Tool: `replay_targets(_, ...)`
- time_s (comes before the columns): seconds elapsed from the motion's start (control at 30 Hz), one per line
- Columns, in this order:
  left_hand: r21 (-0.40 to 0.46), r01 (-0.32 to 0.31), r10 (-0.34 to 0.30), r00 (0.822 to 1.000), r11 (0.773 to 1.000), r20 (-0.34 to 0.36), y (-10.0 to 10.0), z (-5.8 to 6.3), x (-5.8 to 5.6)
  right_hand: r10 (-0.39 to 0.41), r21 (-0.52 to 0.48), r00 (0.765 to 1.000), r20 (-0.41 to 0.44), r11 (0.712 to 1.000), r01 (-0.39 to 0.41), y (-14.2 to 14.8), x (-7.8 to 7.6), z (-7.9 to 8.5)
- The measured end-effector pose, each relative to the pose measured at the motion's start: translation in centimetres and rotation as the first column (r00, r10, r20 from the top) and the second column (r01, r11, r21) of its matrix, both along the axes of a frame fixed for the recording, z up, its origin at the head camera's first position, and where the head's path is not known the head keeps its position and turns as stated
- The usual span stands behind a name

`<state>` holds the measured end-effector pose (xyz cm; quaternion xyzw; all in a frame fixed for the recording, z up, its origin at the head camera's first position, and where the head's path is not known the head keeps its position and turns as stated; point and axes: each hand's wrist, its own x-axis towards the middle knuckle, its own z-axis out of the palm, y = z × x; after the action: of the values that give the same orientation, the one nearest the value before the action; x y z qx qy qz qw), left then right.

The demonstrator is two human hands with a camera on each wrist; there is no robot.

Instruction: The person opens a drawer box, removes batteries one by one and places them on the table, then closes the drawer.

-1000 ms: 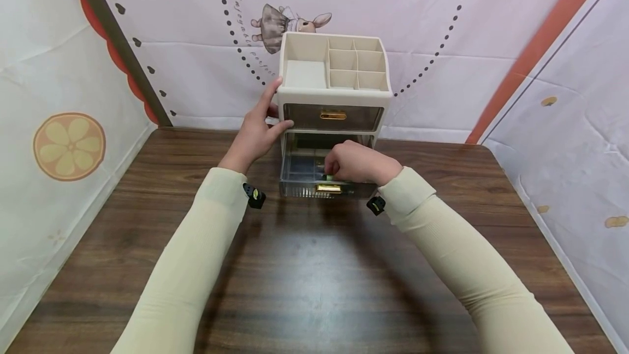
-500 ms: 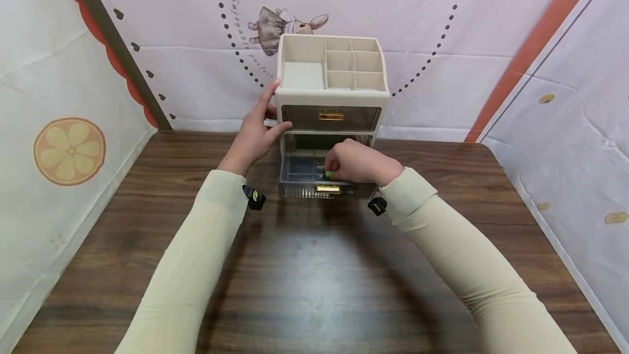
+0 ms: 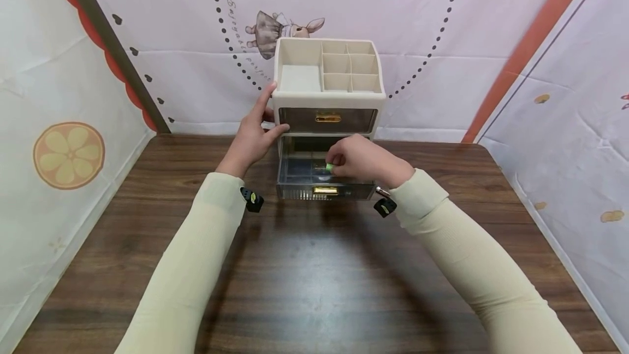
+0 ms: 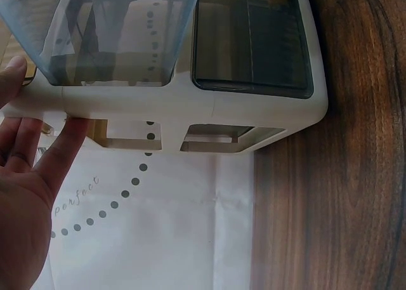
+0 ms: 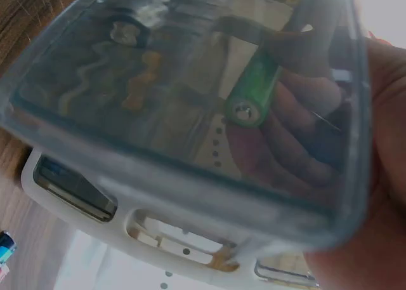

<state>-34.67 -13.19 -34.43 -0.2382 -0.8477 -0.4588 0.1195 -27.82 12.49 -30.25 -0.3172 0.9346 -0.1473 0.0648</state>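
A cream drawer organizer (image 3: 329,95) stands at the back of the table, its middle clear drawer (image 3: 295,193) pulled out. My right hand (image 3: 361,158) is over that drawer, pinching a green battery (image 3: 329,167) between thumb and fingers. Through the drawer's clear wall, the right wrist view shows the battery's (image 5: 250,96) metal end. My left hand (image 3: 250,138) grips the organizer's left side, thumb on the front edge and fingers along the side wall. In the left wrist view, the fingers (image 4: 60,153) press against the cream frame (image 4: 127,103).
The organizer's top drawer (image 3: 356,121) with its gold handle (image 3: 327,118) is closed. Above it are open compartments (image 3: 301,78). A closed lower drawer (image 4: 254,55) appears in the left wrist view. A small blue cylinder (image 5: 5,247) lies on the wooden table (image 3: 314,266). Printed cloth hangs behind.
My right hand has lifted slightly and shifted right relative to the drawer, bringing more of the green battery into sight. My left hand keeps its hold on the organizer.
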Motion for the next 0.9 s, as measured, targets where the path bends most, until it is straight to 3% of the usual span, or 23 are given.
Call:
replay_targets(0.17, 0.002, 0.008, -0.008, 1.0, 1.0, -0.002, 0.2, 0.0, 0.0, -0.031, -0.048, 0.999, -0.026, 0.998, 0.029, 1.2, 0.8, 0.7)
replay_targets(0.47, 0.006, 0.009, -0.009, 1.0, 1.0, 0.018, 0.4, 0.4, -0.3, -0.114, -0.122, 0.993, 0.014, 0.986, 0.115, 3.3, 1.7, 1.7)
replay_targets(0.7, 0.012, -0.001, 0.0, 0.996, 1.0, 0.092, -0.2, -0.2, 0.3, -0.089, -0.178, 0.996, 0.013, 0.98, 0.09, 3.9, 2.4, 1.1)
replay_targets(0.9, 0.0, 0.003, -0.003, 0.998, 1.0, 0.063, -0.4, -0.1, 0.2, -0.112, -0.208, 0.994, -0.012, 0.972, 0.107, 4.8, 2.6, 1.2)
